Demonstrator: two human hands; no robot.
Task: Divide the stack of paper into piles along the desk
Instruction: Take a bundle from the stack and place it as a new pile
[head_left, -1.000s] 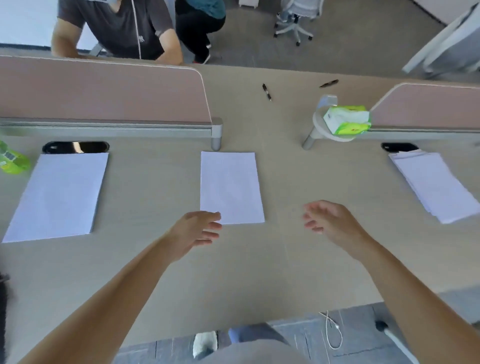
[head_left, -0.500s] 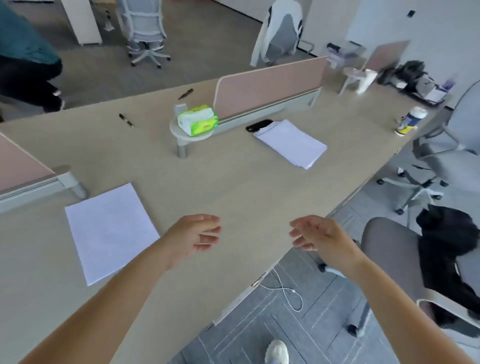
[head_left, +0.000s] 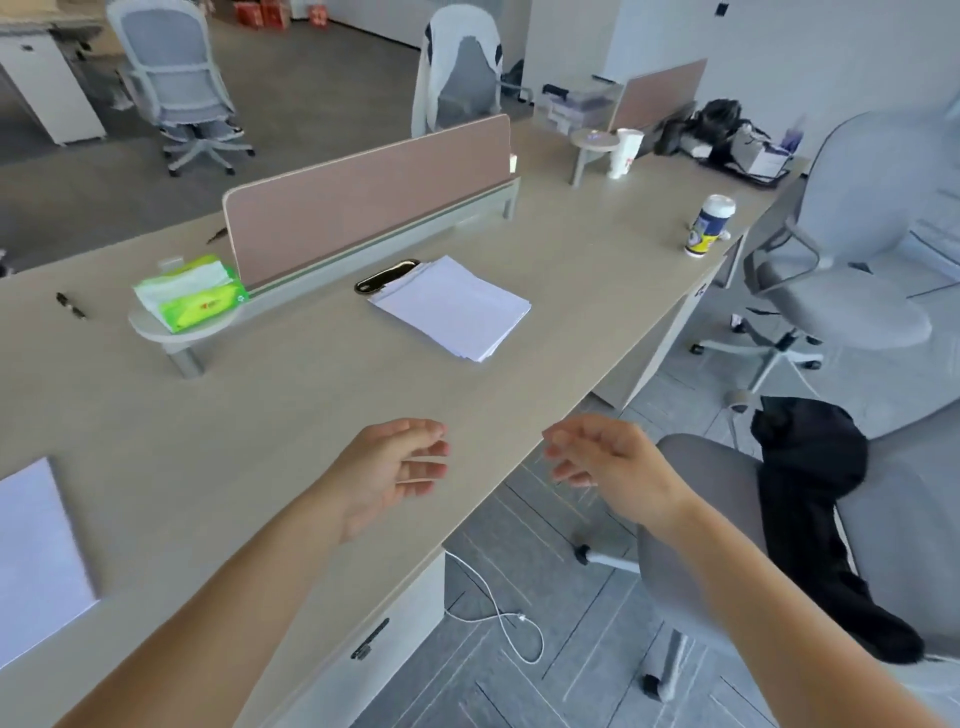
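A thick stack of white paper lies on the beige desk in front of the pink divider, its sheets slightly fanned. A separate white paper pile shows at the left edge of the view, near the desk's front. My left hand hovers over the desk near its front edge, empty, fingers loosely apart. My right hand floats just past the desk edge, over the floor and a chair, also empty with fingers spread. Both hands are well short of the stack.
A green tissue pack rests on a small round shelf. A pink divider runs behind the stack, a black oval grommet beside it. A wipes canister stands far right. A grey chair with black cloth sits beside me. Two pens lie far left.
My view has swung right along the desk: the stack now sits ahead of me and the placed piles have slid off to the left. Both hands stay empty, held out in front.
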